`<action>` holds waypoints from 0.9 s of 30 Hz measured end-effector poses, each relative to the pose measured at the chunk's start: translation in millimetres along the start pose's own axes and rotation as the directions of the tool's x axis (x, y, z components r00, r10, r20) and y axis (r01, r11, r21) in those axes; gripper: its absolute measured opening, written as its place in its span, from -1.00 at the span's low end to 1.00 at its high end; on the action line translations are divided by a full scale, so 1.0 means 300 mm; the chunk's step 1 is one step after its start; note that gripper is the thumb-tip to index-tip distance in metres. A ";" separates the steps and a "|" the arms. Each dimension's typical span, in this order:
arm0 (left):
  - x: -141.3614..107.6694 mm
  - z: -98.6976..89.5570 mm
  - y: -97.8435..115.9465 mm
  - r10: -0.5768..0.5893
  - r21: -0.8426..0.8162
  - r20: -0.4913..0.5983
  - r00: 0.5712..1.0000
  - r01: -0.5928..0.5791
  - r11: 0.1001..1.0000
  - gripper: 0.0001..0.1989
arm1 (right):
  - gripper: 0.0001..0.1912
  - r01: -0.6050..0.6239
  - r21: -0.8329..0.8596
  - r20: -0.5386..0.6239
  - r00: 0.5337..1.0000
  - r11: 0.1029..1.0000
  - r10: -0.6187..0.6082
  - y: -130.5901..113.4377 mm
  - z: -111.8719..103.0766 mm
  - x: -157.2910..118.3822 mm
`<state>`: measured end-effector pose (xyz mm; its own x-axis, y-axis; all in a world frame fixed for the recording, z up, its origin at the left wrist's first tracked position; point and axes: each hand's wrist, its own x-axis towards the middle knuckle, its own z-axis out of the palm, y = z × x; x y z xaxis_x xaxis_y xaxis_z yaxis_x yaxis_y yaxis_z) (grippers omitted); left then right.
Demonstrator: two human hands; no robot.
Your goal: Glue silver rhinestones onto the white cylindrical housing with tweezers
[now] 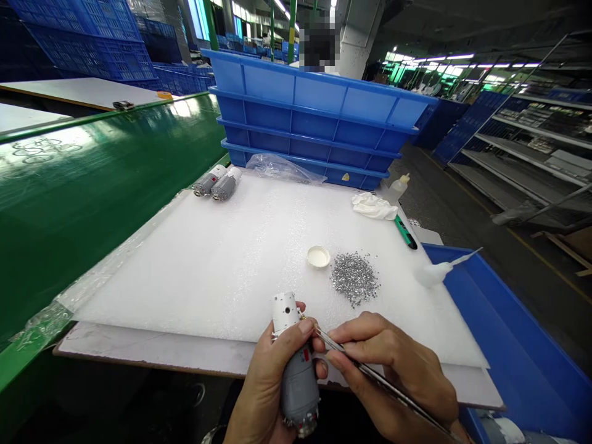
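My left hand (266, 370) is wrapped around a grey and white cylindrical unit (300, 382), held tilted at the table's front edge with its white end up. Tweezers (377, 377) are pinched in my right hand (402, 364). Their tips reach the side of the unit by my left thumb; whether they grip anything there is too small to tell. Beyond my hands, a heap of tiny silvery metal parts (354, 277) lies on the white foam sheet (185, 265). Beside the heap sits a small round dish (318, 256) with something cream-coloured inside.
Two similar cylindrical units (226, 185) lie at the back left, near a clear plastic bag (282, 168). Stacked blue crates (314, 123) stand behind. To the right are a white cloth (374, 206), a green-handled knife (406, 232), a thin-spouted bottle (435, 274) and a blue bin (518, 345).
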<state>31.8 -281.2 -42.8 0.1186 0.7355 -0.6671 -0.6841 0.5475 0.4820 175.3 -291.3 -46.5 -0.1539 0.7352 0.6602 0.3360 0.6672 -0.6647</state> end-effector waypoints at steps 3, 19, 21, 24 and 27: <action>-0.003 -0.002 -0.003 0.006 -0.006 0.012 1.000 -0.006 1.000 -0.80 | -0.63 0.008 0.014 0.017 1.000 1.000 -0.008 0.000 0.000 0.000; -0.003 -0.006 -0.006 0.030 0.037 -0.058 0.998 -0.028 0.999 -0.70 | -0.61 0.003 0.020 0.044 0.999 1.000 -0.004 0.012 0.003 -0.015; -0.001 -0.005 -0.007 0.035 0.043 -0.053 0.998 -0.033 0.999 -0.67 | -0.62 0.007 0.021 0.042 0.999 1.000 -0.008 0.014 0.002 -0.014; -0.001 -0.004 -0.011 0.036 0.049 -0.045 0.998 -0.034 0.998 -0.67 | -0.62 0.009 0.011 0.036 0.999 1.000 -0.010 0.009 0.008 -0.016; -0.004 -0.006 -0.014 0.042 0.065 -0.024 0.999 -0.040 0.997 -0.71 | -0.68 -0.016 -0.013 -0.008 1.000 1.000 0.016 -0.003 0.017 -0.022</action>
<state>33.3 -285.0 -45.0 0.0728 0.7479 -0.6598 -0.6403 0.5423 0.5441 171.3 -296.1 -52.0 -0.1411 0.7447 0.6524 0.3505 0.6539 -0.6706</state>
